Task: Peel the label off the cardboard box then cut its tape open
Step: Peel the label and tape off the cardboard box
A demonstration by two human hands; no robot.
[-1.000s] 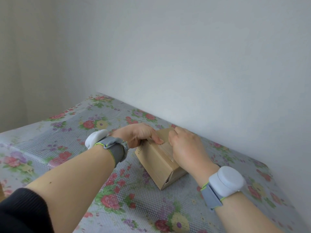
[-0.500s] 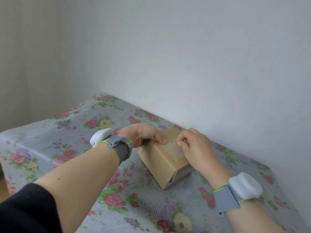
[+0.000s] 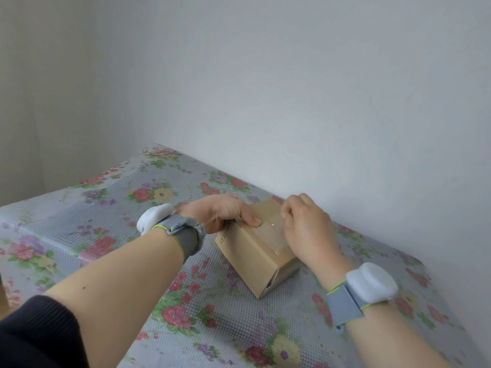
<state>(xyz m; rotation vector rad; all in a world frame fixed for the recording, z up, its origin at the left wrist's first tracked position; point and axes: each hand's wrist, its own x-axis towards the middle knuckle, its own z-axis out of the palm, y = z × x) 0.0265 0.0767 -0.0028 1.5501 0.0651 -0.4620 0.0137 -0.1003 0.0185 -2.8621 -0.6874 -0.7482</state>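
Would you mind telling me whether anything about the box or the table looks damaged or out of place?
Only small things: the box lies askew to the wall, and its near end flap gapes slightly at the lower corner. The left hand holds it steady. I see no spill on the tablecloth.

The cardboard box (image 3: 255,258) sits on the table (image 3: 212,328), with the wall (image 3: 345,128) close behind it. My left hand (image 3: 223,216) grips the box's left top edge; my right hand (image 3: 308,229) is over its right side.
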